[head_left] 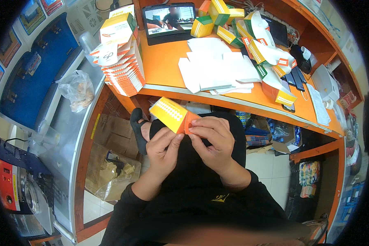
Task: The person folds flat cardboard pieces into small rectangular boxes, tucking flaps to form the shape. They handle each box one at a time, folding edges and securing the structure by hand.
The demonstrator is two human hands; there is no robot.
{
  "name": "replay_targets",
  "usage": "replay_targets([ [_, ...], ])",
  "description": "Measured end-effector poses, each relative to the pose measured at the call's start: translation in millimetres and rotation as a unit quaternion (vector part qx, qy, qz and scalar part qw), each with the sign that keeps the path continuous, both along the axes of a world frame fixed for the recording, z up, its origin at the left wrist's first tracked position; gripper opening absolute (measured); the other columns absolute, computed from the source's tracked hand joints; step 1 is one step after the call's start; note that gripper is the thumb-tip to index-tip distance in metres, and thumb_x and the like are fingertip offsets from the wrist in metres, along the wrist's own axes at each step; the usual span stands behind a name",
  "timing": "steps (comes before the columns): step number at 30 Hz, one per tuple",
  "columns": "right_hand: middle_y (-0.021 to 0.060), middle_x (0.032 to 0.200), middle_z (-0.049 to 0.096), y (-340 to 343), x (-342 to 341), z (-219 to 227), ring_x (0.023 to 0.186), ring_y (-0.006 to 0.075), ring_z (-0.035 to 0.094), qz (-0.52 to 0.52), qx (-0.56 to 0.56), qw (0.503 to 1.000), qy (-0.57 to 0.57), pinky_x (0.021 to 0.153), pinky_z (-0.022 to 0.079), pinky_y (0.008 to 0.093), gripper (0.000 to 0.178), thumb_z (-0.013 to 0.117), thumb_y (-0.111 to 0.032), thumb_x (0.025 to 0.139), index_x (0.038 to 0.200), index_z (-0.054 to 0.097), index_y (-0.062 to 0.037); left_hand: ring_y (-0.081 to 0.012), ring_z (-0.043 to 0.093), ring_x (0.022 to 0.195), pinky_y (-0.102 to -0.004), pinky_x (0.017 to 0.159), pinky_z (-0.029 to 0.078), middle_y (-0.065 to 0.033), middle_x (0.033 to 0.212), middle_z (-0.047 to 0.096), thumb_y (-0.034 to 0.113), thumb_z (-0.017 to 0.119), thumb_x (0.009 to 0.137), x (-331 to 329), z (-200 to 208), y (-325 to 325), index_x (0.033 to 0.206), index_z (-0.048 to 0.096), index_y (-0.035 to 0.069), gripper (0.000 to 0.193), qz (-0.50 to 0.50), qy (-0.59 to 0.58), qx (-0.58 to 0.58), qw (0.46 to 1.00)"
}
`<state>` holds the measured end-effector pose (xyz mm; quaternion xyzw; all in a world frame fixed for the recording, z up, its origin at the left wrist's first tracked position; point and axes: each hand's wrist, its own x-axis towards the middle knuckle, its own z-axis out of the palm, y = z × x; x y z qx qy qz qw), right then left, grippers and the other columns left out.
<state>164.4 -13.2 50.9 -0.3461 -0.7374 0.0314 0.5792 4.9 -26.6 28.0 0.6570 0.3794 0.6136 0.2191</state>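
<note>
Over my lap I hold a small yellow and orange carton (170, 115), tilted, with an orange flap at its right end. My left hand (164, 148) is closed on its lower edge, thumb and fingers pinching near the corner. At the flap end my right hand (213, 142) grips the orange part between thumb and fingers. Just beyond, on the orange desk (160, 65), lies a spread of flat white card pieces (217, 67). To their left rises a tall stack of flat orange and white cartons (125, 71).
Folded yellow, green and orange cartons (221, 20) are heaped at the back right. A tablet (169, 22) stands behind the cards. Phones (295, 78) lie to the right. A clear plastic bag (78, 90) rests on the glass counter (65, 147) at left.
</note>
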Motion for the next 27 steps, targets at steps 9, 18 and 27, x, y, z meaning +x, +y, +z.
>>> replay_targets([
  [9,0.0046,0.103,0.069,-6.2,-5.3,-1.0,0.098,0.0225,0.066,0.014,-0.02,0.999,-0.044,0.086,0.041,0.0348,0.026,0.078,-0.005,0.073,0.099,0.072,-0.0093,-0.0135,0.064,0.085,-0.0245,0.077,0.049,-0.0074,0.095,0.07,0.008,0.068,0.091,-4.9,-13.2,1.4,0.105,0.069,-0.004,0.018,-0.064,-0.095,-0.066,0.991],
  [18,0.0115,0.112,0.069,-23.9,-7.9,-35.3,0.108,0.0246,0.066,0.146,-0.199,0.969,-0.016,0.096,0.048,0.0389,0.022,0.071,-0.008,0.084,0.105,0.071,-0.0083,-0.02,0.069,0.095,-0.0348,0.089,0.057,-0.0139,0.107,0.069,0.019,0.058,0.099,-7.7,-20.8,18.3,0.115,0.063,-0.001,0.026,-0.096,-0.43,-0.206,0.874],
  [27,0.016,0.122,0.064,9.9,4.7,-61.2,0.103,0.0229,0.068,0.217,-0.397,0.744,0.492,0.086,0.055,0.0341,0.043,0.052,-0.031,0.101,0.132,0.052,-0.0003,-0.0257,0.066,0.108,-0.039,0.098,0.052,-0.0142,0.121,0.065,0.019,0.053,0.101,-7.1,-39.3,18.1,0.126,0.056,0.001,0.03,-0.19,-0.436,-0.301,0.827],
])
